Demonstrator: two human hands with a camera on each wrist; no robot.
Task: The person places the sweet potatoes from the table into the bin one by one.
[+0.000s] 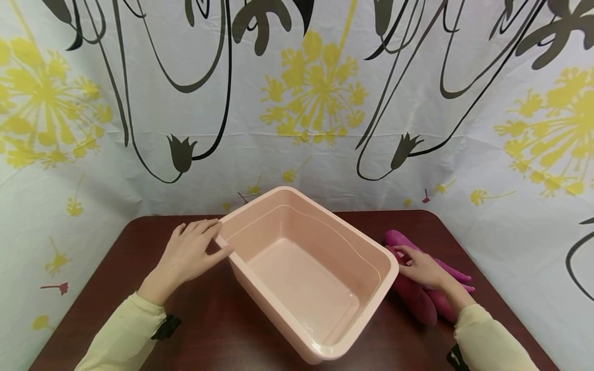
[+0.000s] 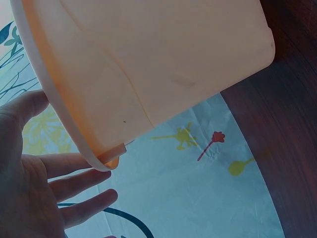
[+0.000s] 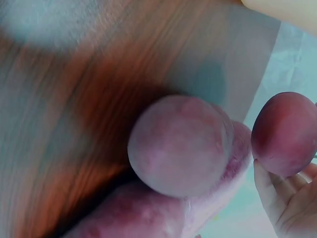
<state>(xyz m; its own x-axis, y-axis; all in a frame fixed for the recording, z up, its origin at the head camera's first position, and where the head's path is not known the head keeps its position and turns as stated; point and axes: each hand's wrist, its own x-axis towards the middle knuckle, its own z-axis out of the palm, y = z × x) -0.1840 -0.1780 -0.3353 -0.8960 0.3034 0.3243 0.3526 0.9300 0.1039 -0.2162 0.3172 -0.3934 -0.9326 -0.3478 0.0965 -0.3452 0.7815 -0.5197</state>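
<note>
Tub [image 1: 301, 278]: one, taken as reference. Hands: two, the left hand [image 1: 192, 252] at the tub's left corner, the right hand [image 1: 424, 268] just right of the tub. Reddish-purple tubers [image 1: 413, 296]: at least three, right of the tub; overlap prevents an exact count. Pale sleeves [image 1: 122, 335]: two, one to either side of the tub. Table [image 1: 197, 324]: one, beneath the tub. Large yellow flower heads [image 1: 320, 87]: three, on the cloth [image 1: 325, 190] behind the tub.
</note>
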